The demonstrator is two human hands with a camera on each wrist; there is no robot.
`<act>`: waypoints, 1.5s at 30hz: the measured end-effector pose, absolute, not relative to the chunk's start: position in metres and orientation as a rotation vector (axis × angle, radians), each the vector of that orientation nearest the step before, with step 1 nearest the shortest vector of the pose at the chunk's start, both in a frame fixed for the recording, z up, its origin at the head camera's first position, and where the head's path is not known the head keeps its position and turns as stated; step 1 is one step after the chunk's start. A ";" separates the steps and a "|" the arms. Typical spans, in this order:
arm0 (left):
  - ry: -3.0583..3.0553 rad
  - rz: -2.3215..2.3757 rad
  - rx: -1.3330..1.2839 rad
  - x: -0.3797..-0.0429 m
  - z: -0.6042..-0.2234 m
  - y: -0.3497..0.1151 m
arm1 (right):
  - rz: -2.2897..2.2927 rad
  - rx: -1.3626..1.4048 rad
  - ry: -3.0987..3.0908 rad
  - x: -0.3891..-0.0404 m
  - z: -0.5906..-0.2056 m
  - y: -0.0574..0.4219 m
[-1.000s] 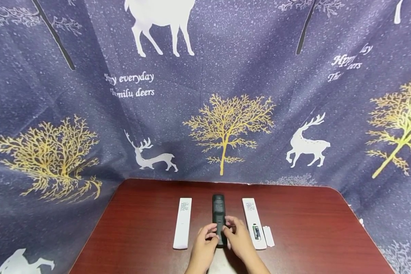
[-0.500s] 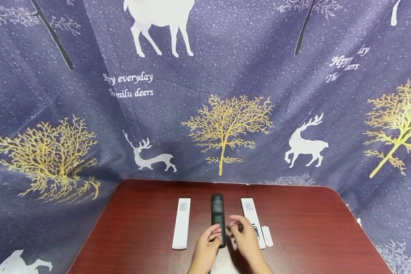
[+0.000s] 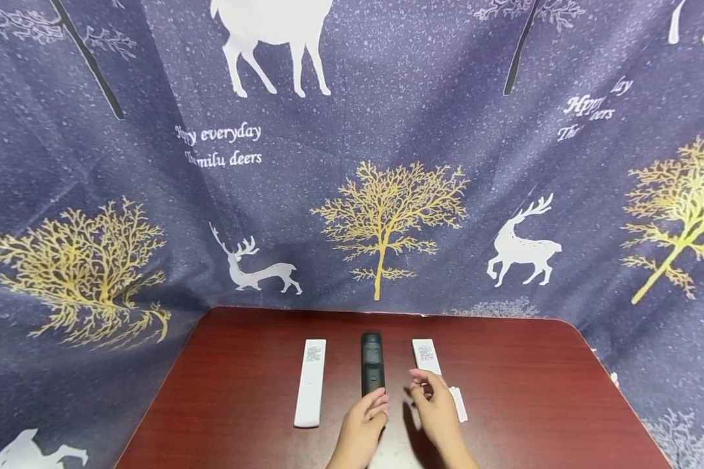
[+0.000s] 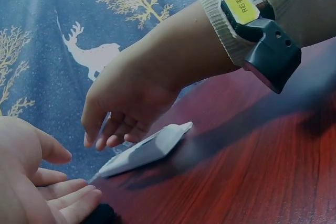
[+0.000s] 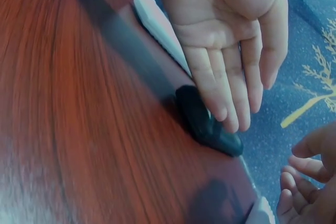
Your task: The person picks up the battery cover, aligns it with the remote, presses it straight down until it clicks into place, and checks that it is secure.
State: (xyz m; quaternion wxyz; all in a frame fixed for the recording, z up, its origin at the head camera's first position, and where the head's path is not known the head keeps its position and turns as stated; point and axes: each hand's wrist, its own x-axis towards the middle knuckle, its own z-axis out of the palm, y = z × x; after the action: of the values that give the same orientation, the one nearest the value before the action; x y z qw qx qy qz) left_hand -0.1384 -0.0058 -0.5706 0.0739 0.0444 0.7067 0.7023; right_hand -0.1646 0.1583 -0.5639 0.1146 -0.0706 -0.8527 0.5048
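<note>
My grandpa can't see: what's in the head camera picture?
A person's left grip partly hides a black remote, the right grip a white remote. Another white remote and a small white cover lie on a red table before a deer-print cloth.

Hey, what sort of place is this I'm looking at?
Probably an indoor workspace, perhaps a makeshift filming corner: there's a reddish wood-grain table, a patterned cloth with deer and trees hanging behind it, and a black remote lying between two white remotes.
</note>
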 end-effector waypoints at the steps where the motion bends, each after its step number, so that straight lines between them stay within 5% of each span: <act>1: 2.113 2.106 0.142 -0.138 -0.571 -0.005 | 1.472 -0.227 -2.511 -0.164 -0.564 0.160; 45: 2.009 1.959 0.235 -0.134 -0.582 0.035 | 1.149 -0.442 -2.612 -0.155 -0.583 0.229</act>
State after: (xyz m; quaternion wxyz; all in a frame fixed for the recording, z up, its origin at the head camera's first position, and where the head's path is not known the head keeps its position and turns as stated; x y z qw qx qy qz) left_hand -0.1337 0.0346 -0.5815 0.1622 0.0823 0.7040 0.6866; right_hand -0.1548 0.2294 -0.5829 0.1266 -0.1518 -0.8973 0.3946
